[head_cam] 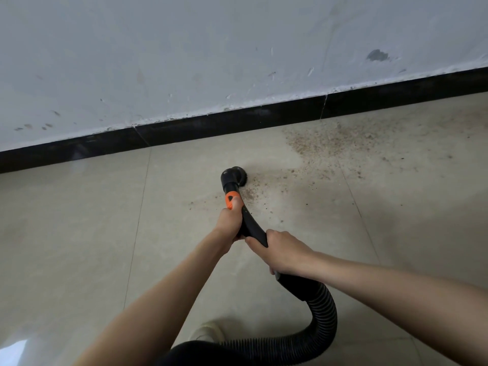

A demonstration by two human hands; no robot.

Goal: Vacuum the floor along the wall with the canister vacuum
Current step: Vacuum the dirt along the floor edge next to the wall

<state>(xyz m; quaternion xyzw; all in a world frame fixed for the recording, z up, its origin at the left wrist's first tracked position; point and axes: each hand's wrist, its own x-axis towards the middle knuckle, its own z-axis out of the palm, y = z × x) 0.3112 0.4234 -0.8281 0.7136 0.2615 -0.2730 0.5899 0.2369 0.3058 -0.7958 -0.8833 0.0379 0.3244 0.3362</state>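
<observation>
Gripping one black vacuum wand (252,228) with both hands, a person leans over a beige tiled floor (79,233) in the head view. The left hand (229,221) wraps round the wand's forward part, its thumb lying on the single orange collar (230,199). The right hand (284,256) is curled round the wand farther back, where it joins one ribbed black hose (323,313). That hose loops down and left toward the picture's bottom edge, passing beside one pale shoe (206,332). At the wand's tip, one round black brush nozzle (233,176) rests on the floor, near but apart from the black baseboard (237,120) that runs along the foot of one scuffed white wall (184,48). A patch of brown grit (324,141) spreads over the tiles to the right of the nozzle, densest close to the baseboard, and a thinner trail of crumbs reaches the bristles. Tiles to the nozzle's left look cleaner. Three grout lines cross the floor toward the wall. The canister itself cannot be made out.
</observation>
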